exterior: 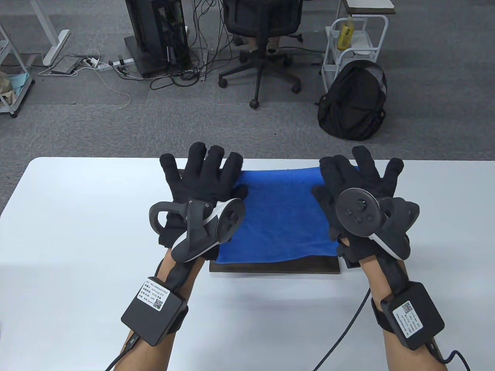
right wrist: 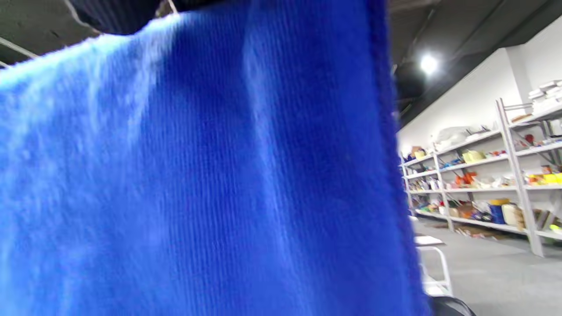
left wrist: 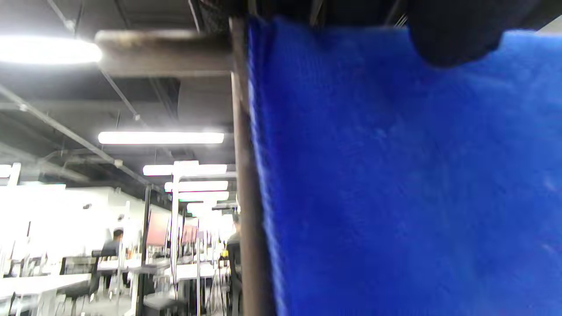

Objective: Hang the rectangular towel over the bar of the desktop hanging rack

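Note:
A blue rectangular towel [exterior: 280, 214] hangs over the bar of a dark wooden desktop rack; only the rack's base [exterior: 274, 268] shows below the towel's near hem. My left hand [exterior: 205, 174] lies with fingers spread over the towel's left end, thumb on the near face. My right hand [exterior: 359, 177] lies the same way over the right end. In the left wrist view the towel [left wrist: 395, 175] hangs beside the rack's upright post [left wrist: 246, 184], with a gloved fingertip [left wrist: 452, 39] on its top. In the right wrist view the towel [right wrist: 197, 175] fills the frame. The bar itself is hidden.
The rack stands near the far edge of the white table [exterior: 77, 232]. Beyond the table are grey carpet, an office chair [exterior: 263, 46], a black backpack [exterior: 354, 102] and a white trolley [exterior: 354, 38].

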Available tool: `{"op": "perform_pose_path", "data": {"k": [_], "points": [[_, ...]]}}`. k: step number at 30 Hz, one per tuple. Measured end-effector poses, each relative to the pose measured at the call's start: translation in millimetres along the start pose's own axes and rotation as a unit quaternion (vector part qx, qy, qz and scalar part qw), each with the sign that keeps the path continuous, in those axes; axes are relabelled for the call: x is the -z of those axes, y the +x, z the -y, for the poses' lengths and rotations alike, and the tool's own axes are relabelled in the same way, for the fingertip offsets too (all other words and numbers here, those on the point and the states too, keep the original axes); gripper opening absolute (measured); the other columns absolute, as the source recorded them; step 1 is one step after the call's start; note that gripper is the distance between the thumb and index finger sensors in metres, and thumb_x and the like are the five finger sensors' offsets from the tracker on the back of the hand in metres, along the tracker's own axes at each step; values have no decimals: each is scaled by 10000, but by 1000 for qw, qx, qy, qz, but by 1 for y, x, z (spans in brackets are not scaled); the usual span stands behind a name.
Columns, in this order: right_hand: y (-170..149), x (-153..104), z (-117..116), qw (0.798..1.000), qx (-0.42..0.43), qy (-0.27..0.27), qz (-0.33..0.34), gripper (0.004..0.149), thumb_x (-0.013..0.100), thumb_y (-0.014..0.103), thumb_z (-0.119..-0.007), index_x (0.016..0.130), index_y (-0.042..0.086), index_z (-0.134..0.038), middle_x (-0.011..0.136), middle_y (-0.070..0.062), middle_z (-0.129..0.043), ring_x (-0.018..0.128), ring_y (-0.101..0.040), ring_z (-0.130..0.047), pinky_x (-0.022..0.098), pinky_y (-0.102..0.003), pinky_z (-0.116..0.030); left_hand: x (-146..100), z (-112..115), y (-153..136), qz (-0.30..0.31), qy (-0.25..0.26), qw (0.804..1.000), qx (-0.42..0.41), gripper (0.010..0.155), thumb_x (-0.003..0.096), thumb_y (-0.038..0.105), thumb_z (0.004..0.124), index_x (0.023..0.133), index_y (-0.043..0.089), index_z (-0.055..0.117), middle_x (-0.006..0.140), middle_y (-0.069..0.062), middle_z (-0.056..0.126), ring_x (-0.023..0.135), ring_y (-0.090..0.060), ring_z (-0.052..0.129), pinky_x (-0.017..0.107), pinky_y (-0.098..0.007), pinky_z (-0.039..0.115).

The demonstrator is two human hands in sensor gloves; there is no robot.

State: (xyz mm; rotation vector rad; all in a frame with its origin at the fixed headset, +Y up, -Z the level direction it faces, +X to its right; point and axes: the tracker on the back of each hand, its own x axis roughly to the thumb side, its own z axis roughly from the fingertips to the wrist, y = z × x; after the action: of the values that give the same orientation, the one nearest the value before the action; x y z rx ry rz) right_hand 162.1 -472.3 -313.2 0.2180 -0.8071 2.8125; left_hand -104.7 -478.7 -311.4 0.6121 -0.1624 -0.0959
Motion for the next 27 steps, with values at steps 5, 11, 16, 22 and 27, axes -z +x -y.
{"op": "perform_pose_path", "data": {"k": [5,11,16,22,27], "points": [[1,-8,-4,998,2,-61,17,523,452,456,-776,941,271,-759,1010,-14,-847,1089,-347,-616,711,-736,-266,-3,0,1,17,51,999,-1,478,455,563,761,922,466,792,1043,152,833,1112,-267,766,778,-705,386],[-2,-4,-8,999,-9,-37,-2,512,455,437,-794,944,291,-746,991,4,-859,1078,-325,-643,713,-727,-302,2,5,-2,6,3,1000,-19,561,459,602,669,972,400,768,1022,108,862,1099,-292,784,769,-728,353],[-2,-2,-9,1000,-18,-8,-3,554,459,461,-777,981,297,-693,1049,13,-800,1106,-324,-577,713,-727,-292,1,6,0,7,9,1000,-6,557,463,588,677,982,401,754,1035,115,851,1106,-295,775,771,-725,357],[-5,-6,-13,1000,-18,-15,4,593,458,481,-766,1009,306,-635,1097,21,-739,1124,-314,-514,714,-721,-285,-2,11,-3,3,22,999,-24,555,468,579,676,992,408,734,1043,116,835,1116,-292,750,778,-714,372],[-5,-4,-12,1000,-23,2,-2,628,453,514,-754,1024,300,-606,1121,16,-701,1132,-322,-478,712,-723,-274,1,11,2,1,7,1000,-11,577,469,592,642,1005,392,717,1056,97,814,1127,-312,723,774,-717,374]]}}
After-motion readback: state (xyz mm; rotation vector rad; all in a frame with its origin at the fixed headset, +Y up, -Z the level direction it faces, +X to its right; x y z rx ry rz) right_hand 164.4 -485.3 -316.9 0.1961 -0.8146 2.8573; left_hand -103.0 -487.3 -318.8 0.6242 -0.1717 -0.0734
